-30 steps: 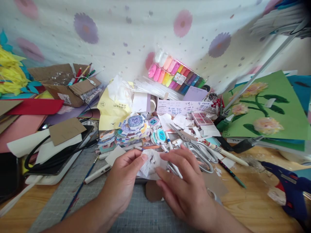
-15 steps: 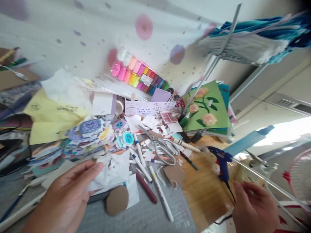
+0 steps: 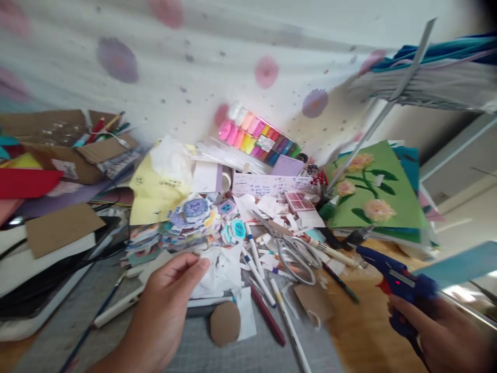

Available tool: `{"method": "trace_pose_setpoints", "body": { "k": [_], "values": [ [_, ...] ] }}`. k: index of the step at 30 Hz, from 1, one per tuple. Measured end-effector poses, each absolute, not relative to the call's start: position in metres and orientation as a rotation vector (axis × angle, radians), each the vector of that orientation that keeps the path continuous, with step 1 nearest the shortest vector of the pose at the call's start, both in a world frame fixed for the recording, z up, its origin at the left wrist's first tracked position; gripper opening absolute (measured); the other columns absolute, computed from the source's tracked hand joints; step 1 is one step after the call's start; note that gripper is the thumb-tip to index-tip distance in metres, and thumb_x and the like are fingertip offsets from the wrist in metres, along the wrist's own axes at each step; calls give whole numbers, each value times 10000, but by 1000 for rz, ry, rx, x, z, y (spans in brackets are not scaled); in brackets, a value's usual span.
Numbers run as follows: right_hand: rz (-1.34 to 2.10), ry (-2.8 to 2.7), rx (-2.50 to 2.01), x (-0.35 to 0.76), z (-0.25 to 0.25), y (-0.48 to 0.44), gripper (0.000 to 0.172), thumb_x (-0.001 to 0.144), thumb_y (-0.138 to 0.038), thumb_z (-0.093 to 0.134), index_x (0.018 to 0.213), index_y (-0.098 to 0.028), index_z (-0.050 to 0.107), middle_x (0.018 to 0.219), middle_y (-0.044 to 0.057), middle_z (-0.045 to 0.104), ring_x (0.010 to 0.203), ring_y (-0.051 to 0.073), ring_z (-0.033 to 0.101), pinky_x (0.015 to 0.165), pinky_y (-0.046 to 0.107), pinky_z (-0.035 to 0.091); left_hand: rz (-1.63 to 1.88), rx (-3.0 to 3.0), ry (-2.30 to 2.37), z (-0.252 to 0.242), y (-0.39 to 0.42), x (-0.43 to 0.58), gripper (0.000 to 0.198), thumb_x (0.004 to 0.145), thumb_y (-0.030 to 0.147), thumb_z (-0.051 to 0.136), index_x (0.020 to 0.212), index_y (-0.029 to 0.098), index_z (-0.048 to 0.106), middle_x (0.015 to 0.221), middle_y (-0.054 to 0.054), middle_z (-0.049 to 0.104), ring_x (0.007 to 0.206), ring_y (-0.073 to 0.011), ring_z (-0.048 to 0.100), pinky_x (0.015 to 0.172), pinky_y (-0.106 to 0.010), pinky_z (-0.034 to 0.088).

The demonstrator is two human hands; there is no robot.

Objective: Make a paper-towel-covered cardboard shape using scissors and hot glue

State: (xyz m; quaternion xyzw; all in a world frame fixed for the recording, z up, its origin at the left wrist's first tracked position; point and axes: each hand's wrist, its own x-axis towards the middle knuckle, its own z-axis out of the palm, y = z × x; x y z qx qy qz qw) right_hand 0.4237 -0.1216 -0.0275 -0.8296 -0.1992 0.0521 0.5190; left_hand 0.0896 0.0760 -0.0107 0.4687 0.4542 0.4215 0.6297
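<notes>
Between the thumb and fingers of my left hand (image 3: 166, 295) is a crumpled white tissue (image 3: 219, 269), held over the grey mat. My right hand (image 3: 438, 331) is wrapped around the handle of a blue glue gun (image 3: 402, 280) at the right. Its nozzle points left and a small red light shows on its body. Just below the tissue lies a round brown cardboard disc (image 3: 225, 324). A dark red pen (image 3: 267, 315) and a white pen (image 3: 289, 324) rest to the right of the disc.
Scissors (image 3: 289, 246) lie among paper scraps and pens. A pile of paper cutouts (image 3: 194, 215) sits behind my left hand. A green card with flowers (image 3: 392, 202) leans at the back right; a tablet-like device (image 3: 50, 290) lies left. A metal pole (image 3: 376, 124) rises at right.
My right hand has taken hold of the glue gun and lifted it off the wooden table. The view has turned left. My left hand still pinches the tissue.
</notes>
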Motion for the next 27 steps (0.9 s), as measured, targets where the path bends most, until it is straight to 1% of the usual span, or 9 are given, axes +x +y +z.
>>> {"method": "trace_pose_setpoints", "body": {
  "k": [2, 4, 6, 8, 12, 15, 17, 22, 27],
  "values": [
    [348, -496, -1861, 394, -25, -105, 265, 517, -417, 760, 635, -197, 671, 549, 50, 668, 463, 218, 601, 404, 313, 464, 985, 1065, 1060, -11, 77, 89, 247, 720, 367, 686, 577, 205, 566, 561, 48, 487, 573, -127, 409, 524, -217, 364],
    [621, -542, -1753, 361, -21, -85, 307, 541, -376, 795, 753, -180, 692, 663, 64, 710, 561, 209, 641, 458, 269, 496, 997, 1047, 1063, -11, 78, 89, 254, 722, 365, 679, 567, 206, 555, 555, 48, 473, 558, -125, 391, 513, -220, 354],
    [775, -687, -1733, 331, -14, -63, 331, 584, -381, 788, 820, -165, 703, 643, 57, 704, 528, 190, 631, 431, 242, 488, 991, 1025, 1056, -10, 78, 89, 253, 730, 370, 670, 573, 207, 559, 563, 43, 488, 564, -127, 403, 521, -225, 360],
    [758, -848, -1697, 307, -6, -42, 239, 634, -352, 761, 785, -178, 699, 709, 57, 725, 583, 190, 656, 489, 238, 526, 991, 986, 1058, -10, 79, 88, 256, 731, 377, 667, 575, 207, 558, 565, 41, 502, 567, -127, 415, 527, -228, 362],
    [571, -1360, -1493, 277, 10, -10, 219, 694, -377, 697, 851, -225, 709, 813, 66, 732, 638, 216, 682, 525, 260, 571, 995, 874, 1068, -9, 81, 87, 253, 711, 372, 683, 575, 205, 550, 556, 41, 515, 559, -125, 432, 527, -230, 362],
    [464, -1555, -1464, 270, 14, 0, 143, 755, -339, 645, 854, -266, 717, 859, 67, 735, 734, 249, 695, 641, 303, 593, 978, 802, 1073, -9, 84, 87, 252, 709, 370, 683, 578, 201, 550, 562, 34, 533, 564, -130, 457, 539, -238, 374],
    [442, -1609, -1451, 271, 10, 1, 162, 765, -283, 635, 912, -289, 703, 854, 50, 735, 761, 246, 693, 693, 308, 587, 959, 762, 1067, -10, 85, 88, 249, 711, 367, 680, 579, 199, 551, 564, 32, 532, 574, -138, 478, 558, -248, 389],
    [456, -1737, -1449, 278, -3, 3, 147, 797, -212, 584, 924, -256, 643, 838, 47, 698, 753, 210, 672, 662, 286, 563, 921, 745, 1083, -10, 85, 89, 246, 699, 365, 686, 570, 202, 555, 547, 31, 505, 599, -158, 503, 574, -262, 406],
    [457, -1846, -1528, 282, -1, 4, 69, 833, -197, 531, 834, -206, 600, 751, 45, 630, 692, 188, 625, 571, 268, 511, 893, 808, 1102, -12, 82, 90, 264, 721, 371, 674, 562, 205, 544, 569, 22, 559, 588, -147, 485, 563, -252, 398]
  ]
}}
